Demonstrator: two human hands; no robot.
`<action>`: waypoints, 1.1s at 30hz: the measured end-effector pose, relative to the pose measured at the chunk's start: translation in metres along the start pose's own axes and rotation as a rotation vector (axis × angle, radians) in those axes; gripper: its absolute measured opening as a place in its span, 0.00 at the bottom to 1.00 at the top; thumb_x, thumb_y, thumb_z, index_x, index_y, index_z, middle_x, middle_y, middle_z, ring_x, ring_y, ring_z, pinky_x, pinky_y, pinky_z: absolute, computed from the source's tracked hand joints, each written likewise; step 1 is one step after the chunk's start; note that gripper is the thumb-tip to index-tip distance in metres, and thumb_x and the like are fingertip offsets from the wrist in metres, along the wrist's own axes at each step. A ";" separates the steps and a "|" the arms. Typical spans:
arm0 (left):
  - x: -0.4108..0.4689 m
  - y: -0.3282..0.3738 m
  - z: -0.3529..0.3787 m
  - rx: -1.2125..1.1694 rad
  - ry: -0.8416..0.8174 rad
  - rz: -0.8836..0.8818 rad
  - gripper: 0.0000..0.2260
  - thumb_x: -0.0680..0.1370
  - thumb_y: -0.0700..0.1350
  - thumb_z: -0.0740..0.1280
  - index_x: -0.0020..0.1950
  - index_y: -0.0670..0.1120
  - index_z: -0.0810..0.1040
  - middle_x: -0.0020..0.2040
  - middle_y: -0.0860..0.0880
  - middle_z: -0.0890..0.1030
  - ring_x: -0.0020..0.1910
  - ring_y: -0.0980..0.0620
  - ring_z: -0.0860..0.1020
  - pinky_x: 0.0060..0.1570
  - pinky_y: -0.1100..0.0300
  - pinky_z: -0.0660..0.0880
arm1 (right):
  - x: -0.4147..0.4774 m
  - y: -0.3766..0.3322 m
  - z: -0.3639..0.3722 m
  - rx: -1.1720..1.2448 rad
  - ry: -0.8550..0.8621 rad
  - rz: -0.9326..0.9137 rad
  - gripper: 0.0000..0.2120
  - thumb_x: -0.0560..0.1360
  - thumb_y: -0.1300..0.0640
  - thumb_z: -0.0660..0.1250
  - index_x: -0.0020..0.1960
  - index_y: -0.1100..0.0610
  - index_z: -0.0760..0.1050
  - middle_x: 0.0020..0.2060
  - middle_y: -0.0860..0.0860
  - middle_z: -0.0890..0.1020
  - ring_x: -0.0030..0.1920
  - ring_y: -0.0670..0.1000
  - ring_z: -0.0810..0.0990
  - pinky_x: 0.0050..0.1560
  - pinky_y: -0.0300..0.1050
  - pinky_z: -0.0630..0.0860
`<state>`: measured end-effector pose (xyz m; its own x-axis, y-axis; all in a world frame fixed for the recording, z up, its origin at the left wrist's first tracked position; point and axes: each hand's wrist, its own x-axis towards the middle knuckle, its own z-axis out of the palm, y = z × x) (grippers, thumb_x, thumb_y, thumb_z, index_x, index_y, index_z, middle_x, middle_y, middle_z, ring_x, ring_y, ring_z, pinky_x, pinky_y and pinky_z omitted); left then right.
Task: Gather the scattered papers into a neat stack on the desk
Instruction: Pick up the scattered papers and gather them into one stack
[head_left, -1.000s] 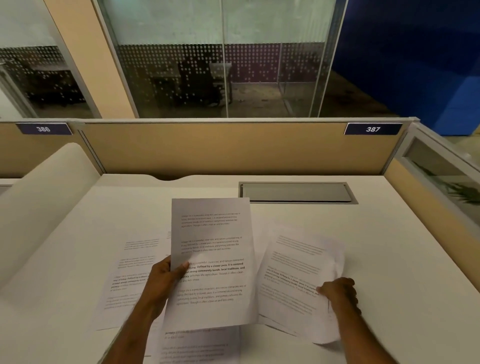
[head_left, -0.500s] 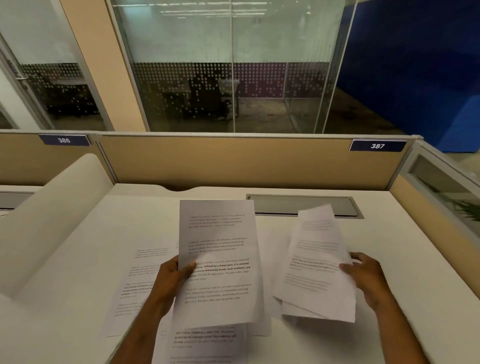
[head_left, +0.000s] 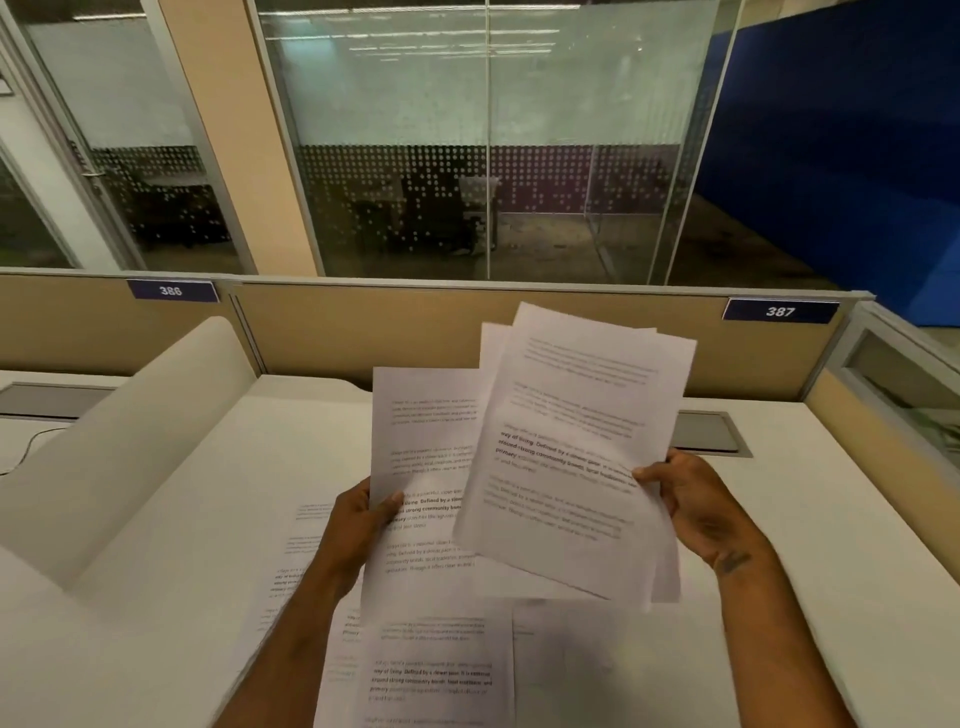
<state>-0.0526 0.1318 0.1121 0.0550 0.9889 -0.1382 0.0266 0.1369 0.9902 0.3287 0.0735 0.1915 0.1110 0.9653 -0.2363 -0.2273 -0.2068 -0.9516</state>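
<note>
— What can you read from here?

— Two dark tags on the beige partition (head_left: 467, 338): "386" (head_left: 171, 290) at upper left, "387" (head_left: 779, 311) at upper right. Bold bits on the printed pages: "strong community bonds".

— And the desk (head_left: 156, 545)?

— White, bare along its left and right sides; a grey hatch (head_left: 711, 432) peeks out at centre right.

— The hands?

— Both raised mid-frame. The right hand (head_left: 696, 506) pinches a tilted sheaf (head_left: 582, 457) at its right edge, overlapping the upright sheet (head_left: 426, 457) the left hand (head_left: 358, 525) pinches, thumb on top.

— Any loose?

— Yes, pages (head_left: 431, 670) lie flat at lower centre, one (head_left: 298, 551) just left of the forearm.
</note>
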 end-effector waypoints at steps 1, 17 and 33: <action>-0.001 0.001 -0.004 0.005 0.016 0.001 0.10 0.81 0.40 0.68 0.61 0.45 0.81 0.52 0.43 0.88 0.50 0.39 0.87 0.50 0.42 0.84 | 0.001 -0.001 0.001 0.028 -0.011 -0.011 0.16 0.75 0.73 0.61 0.54 0.59 0.81 0.46 0.55 0.88 0.43 0.54 0.88 0.39 0.45 0.85; -0.018 0.010 0.003 -0.026 -0.091 0.048 0.08 0.81 0.37 0.66 0.57 0.43 0.83 0.53 0.39 0.87 0.53 0.34 0.85 0.53 0.38 0.83 | 0.032 0.061 0.101 -0.200 -0.033 -0.034 0.10 0.82 0.55 0.61 0.61 0.52 0.77 0.53 0.53 0.86 0.51 0.55 0.86 0.49 0.50 0.84; -0.035 -0.027 0.008 -0.153 0.002 -0.048 0.14 0.77 0.40 0.73 0.62 0.49 0.82 0.56 0.44 0.88 0.54 0.39 0.86 0.46 0.50 0.85 | 0.045 0.091 0.132 -0.195 0.150 -0.021 0.24 0.81 0.53 0.64 0.75 0.50 0.63 0.67 0.54 0.75 0.62 0.57 0.79 0.59 0.55 0.81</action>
<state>-0.0468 0.0932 0.0901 0.0553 0.9810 -0.1857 -0.1232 0.1913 0.9738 0.1855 0.1196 0.1205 0.2594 0.9382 -0.2293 -0.0343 -0.2283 -0.9730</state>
